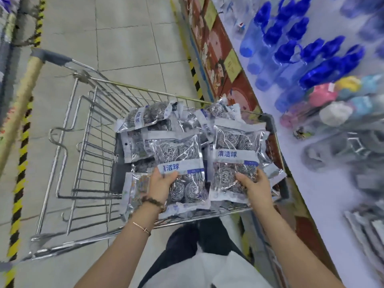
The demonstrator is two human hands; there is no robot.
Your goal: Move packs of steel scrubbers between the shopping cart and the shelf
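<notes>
A wire shopping cart (87, 129) stands in front of me, its near end heaped with several clear packs of steel scrubbers (145, 117) with blue-and-white labels. My left hand (161, 185) grips the lower part of one pack (178, 154), thumb on top. My right hand (254, 185) grips a second pack (233, 150) in the same way. Both packs sit just above the pile in the cart. The white shelf (324, 200) runs along the right side.
Blue-capped bottles (291, 50), coloured sponges (324, 94) and grey goods, blurred, lie on the shelf. More packs show at the shelf's lower right (367, 229). A tiled floor with yellow-black tape (20, 163) lies to the left; the cart's far half holds nothing.
</notes>
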